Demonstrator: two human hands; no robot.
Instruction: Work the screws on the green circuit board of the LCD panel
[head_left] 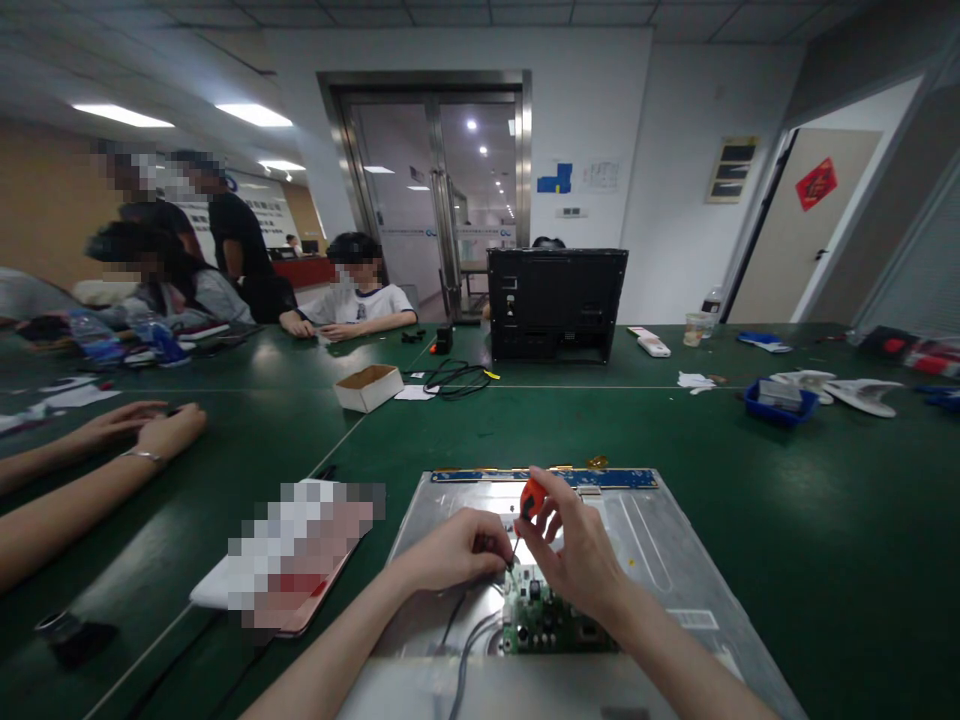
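A metal-backed display panel (645, 550) lies flat in front of me, with a green circuit board (525, 625) on it and a blue board strip (626, 478) along its far edge. In my right hand (581, 550) is a screwdriver (532, 497) with an orange and black handle, tilted, its thin shaft pointing down at the circuit board's upper left corner. The fingertips of my left hand (465, 545) are pinched together beside the shaft's tip; what they hold, if anything, is hidden. Grey cables (469, 655) run from the board's left side toward me.
Left of the panel lies a phone-like pink item (311, 605), partly blurred out. A small open box (367, 387), a black cable (457, 378) and a black monitor casing (556, 305) stand farther back. Another person's hands (161, 430) rest at left. A blue tray (780, 402) sits right.
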